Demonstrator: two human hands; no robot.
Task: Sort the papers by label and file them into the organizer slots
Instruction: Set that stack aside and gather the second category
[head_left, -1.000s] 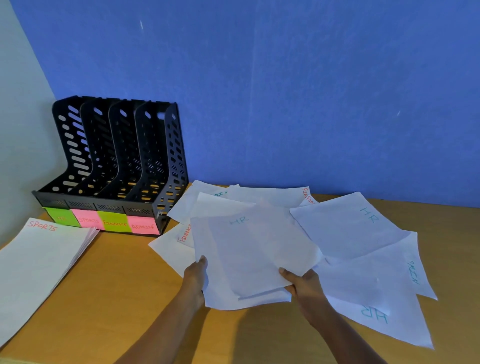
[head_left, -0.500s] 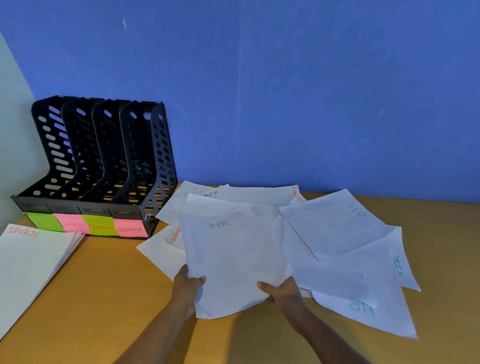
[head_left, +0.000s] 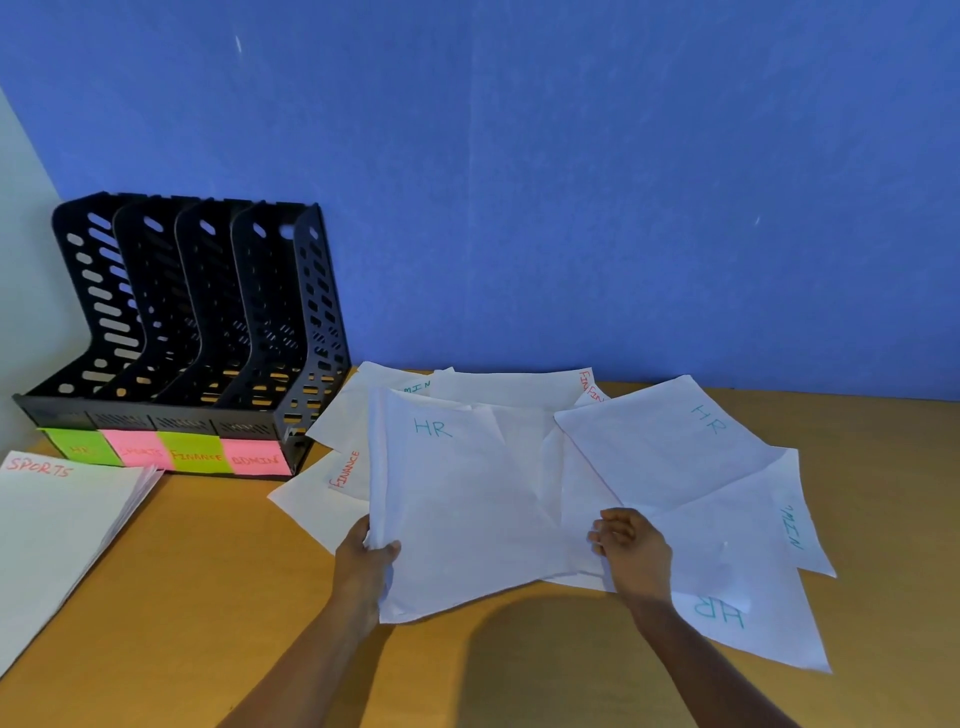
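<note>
White sheets of paper lie scattered across a wooden table (head_left: 208, 597) set against a blue wall (head_left: 571, 182). A person's left hand (head_left: 363, 564) pinches the near left edge of a small bundle of sheets (head_left: 467, 509), thumb on top and the other fingers hidden beneath; the top sheet reads "HR" in teal. Their right hand (head_left: 631, 553) rests on the loose papers just right of that bundle, fingers curled and held together; whether they grip a sheet cannot be told. Farther right, another sheet marked "HR" (head_left: 670, 452) overlaps a third HR sheet (head_left: 753, 623) that lies upside down at the near right. Sheets marked "FINANCE" (head_left: 322, 493) in red and others with teal lettering poke out from under the pile.

At the far left stands a black plastic file organizer (head_left: 182, 322) with four upright slots, all holding no papers. Sticky notes (head_left: 166, 451) along its front, green and pink in turn, carry the slot labels. Near left of the organizer sits a neat stack of sheets marked "SPORTS" (head_left: 57, 540), apart from the scattered pile.
</note>
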